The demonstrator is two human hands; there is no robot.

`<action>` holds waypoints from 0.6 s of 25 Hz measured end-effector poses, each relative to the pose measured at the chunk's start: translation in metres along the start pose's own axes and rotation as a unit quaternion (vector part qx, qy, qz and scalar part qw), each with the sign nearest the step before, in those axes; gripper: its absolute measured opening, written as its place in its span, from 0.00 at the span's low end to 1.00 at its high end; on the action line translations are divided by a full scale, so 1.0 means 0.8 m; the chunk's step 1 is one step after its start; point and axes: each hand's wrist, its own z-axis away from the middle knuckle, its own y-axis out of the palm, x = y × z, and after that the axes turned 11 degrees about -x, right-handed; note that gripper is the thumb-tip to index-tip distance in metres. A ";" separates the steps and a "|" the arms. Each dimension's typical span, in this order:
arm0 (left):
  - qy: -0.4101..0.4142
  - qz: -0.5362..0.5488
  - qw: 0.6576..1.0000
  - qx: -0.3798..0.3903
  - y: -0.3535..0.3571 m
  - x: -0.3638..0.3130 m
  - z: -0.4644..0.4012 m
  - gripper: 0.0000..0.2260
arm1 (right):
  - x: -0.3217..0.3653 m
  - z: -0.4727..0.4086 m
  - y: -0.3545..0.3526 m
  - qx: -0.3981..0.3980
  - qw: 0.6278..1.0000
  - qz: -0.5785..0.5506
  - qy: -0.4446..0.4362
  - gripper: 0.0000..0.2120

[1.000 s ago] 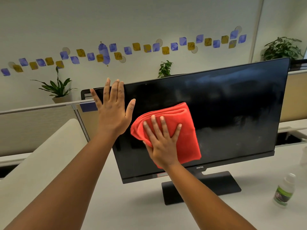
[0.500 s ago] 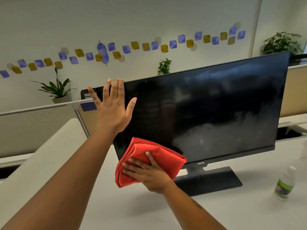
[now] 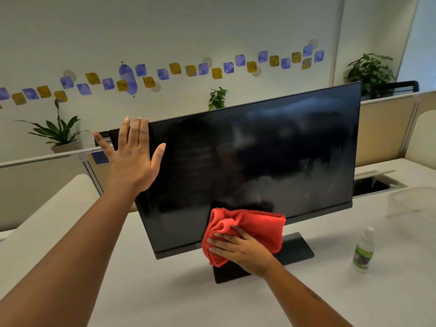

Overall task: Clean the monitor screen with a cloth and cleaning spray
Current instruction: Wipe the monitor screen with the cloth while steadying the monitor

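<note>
The monitor (image 3: pixel 254 166) is a flat, glossy black panel with hazy smears, standing on the pale worktop (image 3: pixel 165 291). The left hand (image 3: pixel 132 159), fingers straight and spread, presses its upper left corner. The right hand (image 3: pixel 240 251) presses a bunched, fuzzy red cloth (image 3: pixel 259 228) against the lower edge, fingers nearly flat. A small spray bottle (image 3: pixel 363 251) stands well right of it.
</note>
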 end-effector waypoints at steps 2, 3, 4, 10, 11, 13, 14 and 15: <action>-0.001 -0.002 1.000 0.002 -0.001 -0.001 -0.001 0.30 | -0.017 0.027 -0.006 -0.002 1.000 -0.018 0.022 0.36; -0.003 0.001 1.000 0.004 -0.002 -0.002 -0.001 0.31 | -0.025 0.039 -0.009 -0.002 0.999 -0.025 0.035 0.36; -0.006 0.003 1.000 0.005 -0.002 -0.003 -0.001 0.31 | -0.033 0.049 -0.011 0.001 0.998 -0.030 0.050 0.36; -0.034 0.020 0.999 -0.008 -0.012 -0.018 -0.005 0.30 | -0.062 0.092 -0.031 -0.076 0.983 -0.034 0.166 0.26; -0.035 0.025 0.999 -0.012 -0.015 -0.026 -0.007 0.30 | -0.060 0.084 -0.037 -0.119 0.974 -0.038 0.190 0.23; -0.007 0.038 0.999 -0.014 -0.017 -0.051 -0.010 0.31 | -0.053 0.052 -0.046 -0.185 0.954 -0.041 0.232 0.24; 0.018 0.047 0.999 -0.013 -0.017 -0.069 -0.011 0.31 | -0.048 0.032 -0.046 -0.207 0.947 -0.037 0.243 0.26; 0.042 0.058 0.997 -0.011 -0.015 -0.089 -0.013 0.31 | -0.041 0.012 -0.043 -0.221 0.944 -0.031 0.243 0.28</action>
